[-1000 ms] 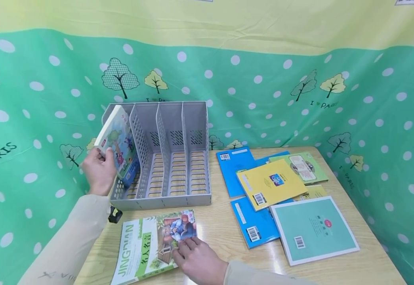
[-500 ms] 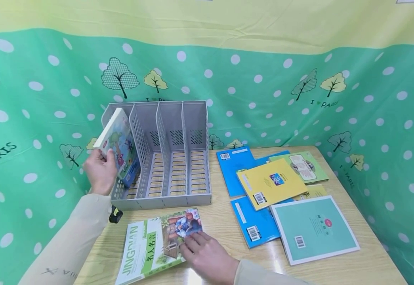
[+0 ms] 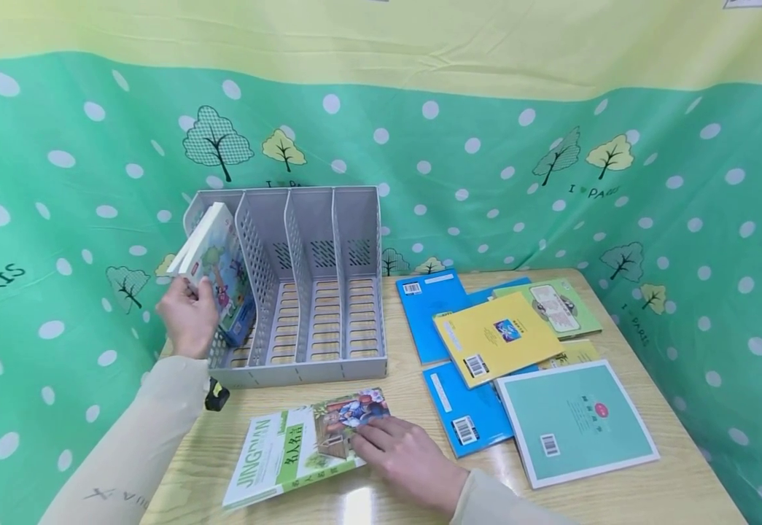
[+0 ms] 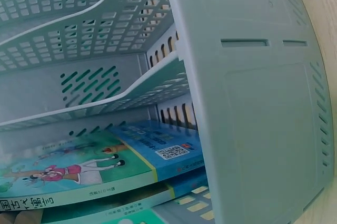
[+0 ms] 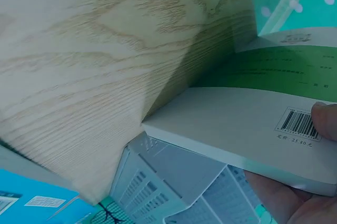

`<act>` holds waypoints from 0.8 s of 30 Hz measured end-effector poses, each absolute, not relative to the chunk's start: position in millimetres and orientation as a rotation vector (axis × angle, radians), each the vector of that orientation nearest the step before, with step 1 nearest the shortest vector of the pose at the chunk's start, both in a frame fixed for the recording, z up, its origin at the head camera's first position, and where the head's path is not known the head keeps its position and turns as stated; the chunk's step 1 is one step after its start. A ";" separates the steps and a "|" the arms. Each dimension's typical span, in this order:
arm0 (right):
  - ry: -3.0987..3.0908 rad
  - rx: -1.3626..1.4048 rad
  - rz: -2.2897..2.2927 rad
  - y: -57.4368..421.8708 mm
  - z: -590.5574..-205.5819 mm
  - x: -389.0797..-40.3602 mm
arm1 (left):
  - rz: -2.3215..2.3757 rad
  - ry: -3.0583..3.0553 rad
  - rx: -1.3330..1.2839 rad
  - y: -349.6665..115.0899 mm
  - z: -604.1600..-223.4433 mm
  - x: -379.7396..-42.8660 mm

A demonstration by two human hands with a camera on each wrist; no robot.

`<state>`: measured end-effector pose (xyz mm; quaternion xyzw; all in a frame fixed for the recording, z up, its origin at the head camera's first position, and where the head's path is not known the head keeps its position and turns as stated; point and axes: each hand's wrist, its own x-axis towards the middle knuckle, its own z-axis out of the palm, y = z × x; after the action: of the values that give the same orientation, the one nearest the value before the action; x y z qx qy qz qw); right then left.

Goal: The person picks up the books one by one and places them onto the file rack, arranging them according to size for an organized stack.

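My left hand (image 3: 189, 315) grips the near edge of two thin picture books (image 3: 222, 262) standing tilted in the leftmost slot of a grey file rack (image 3: 298, 373). In the left wrist view the books (image 4: 89, 174) lie one against the other, blue ends towards the rack's front wall (image 4: 268, 118). With my right hand (image 3: 413, 461) I hold a green and white book (image 3: 305, 445) by its right end, slightly tilted over the table. The right wrist view shows its back cover (image 5: 226, 124), my thumb (image 5: 324, 121) beside the barcode and fingers on the other face.
On the right of the wooden table (image 3: 400, 397) several books overlap: blue (image 3: 426, 313), yellow (image 3: 499, 335), green (image 3: 558, 306) and a teal one with a white border (image 3: 580, 423). A polka-dot curtain (image 3: 459, 168) hangs behind. The rack's other slots (image 3: 315, 313) hold no books.
My right hand has moved right with the green and white book, which has lifted and tilted. The books in my left hand have shifted slightly down, and a second book edge now shows.
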<state>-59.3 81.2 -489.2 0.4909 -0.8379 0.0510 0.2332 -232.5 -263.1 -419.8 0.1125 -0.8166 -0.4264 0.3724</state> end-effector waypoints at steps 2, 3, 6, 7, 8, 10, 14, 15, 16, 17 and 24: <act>-2.310 1.343 0.157 84.7 -488.8 -59.0 | -1.107 -2.098 0.295 -262.7 -420.7 -233.1; -2.310 1.342 0.166 85.9 -488.6 -58.8 | -1.104 -2.099 0.297 -262.5 -421.4 -233.6; -2.323 1.335 0.206 89.4 -487.9 -58.3 | -1.097 -2.104 0.312 -262.1 -422.8 -234.4; -2.327 1.331 0.214 90.4 -487.7 -58.0 | -1.092 -2.102 0.312 -262.0 -423.1 -234.5; -2.334 1.328 0.223 91.4 -487.6 -57.6 | -1.082 -2.100 0.311 -261.9 -423.3 -234.7; -2.356 1.319 0.250 93.6 -487.2 -56.7 | -1.067 -2.092 0.307 -261.5 -424.2 -234.9; -2.378 1.309 0.285 97.9 -487.2 -55.8 | -1.048 -2.079 0.291 -260.3 -425.5 -235.0; -2.375 1.307 0.293 99.0 -487.2 -56.1 | -1.046 -2.075 0.284 -260.1 -425.9 -234.9; -2.368 1.305 0.299 100.2 -487.2 -56.3 | -1.044 -2.072 0.279 -260.0 -426.2 -234.9; -2.362 1.305 0.314 101.2 -487.2 -56.7 | -1.047 -2.066 0.274 -259.8 -426.4 -234.8; -2.336 1.282 0.360 110.8 -482.1 -57.3 | -1.063 -2.055 0.276 -259.7 -428.4 -235.9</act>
<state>-57.3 110.8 -482.1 0.4645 -0.8467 0.1306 0.2244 -235.9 -259.7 -428.4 0.1089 -0.8102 -0.4193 0.3948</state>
